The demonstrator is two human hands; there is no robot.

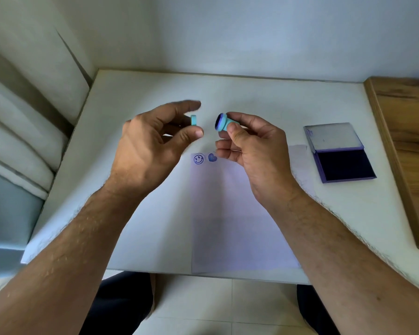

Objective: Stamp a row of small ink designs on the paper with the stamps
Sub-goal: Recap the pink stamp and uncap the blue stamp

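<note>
A white sheet of paper point(240, 213) lies on the white table, with a blue smiley print point(198, 159) and a blue heart print point(212, 157) side by side at its top left. My right hand point(252, 151) holds a small turquoise stamp point(224, 122) above the paper, its inked round face turned left. My left hand point(150, 141) pinches a thin turquoise cap point(193, 119) between thumb and fingers, a short gap away from the stamp face.
An open purple ink pad point(344, 163) with its lid up sits on the white table point(143, 226) right of the paper. A wooden board point(406, 141) borders the table's right side. White walls close the back and left.
</note>
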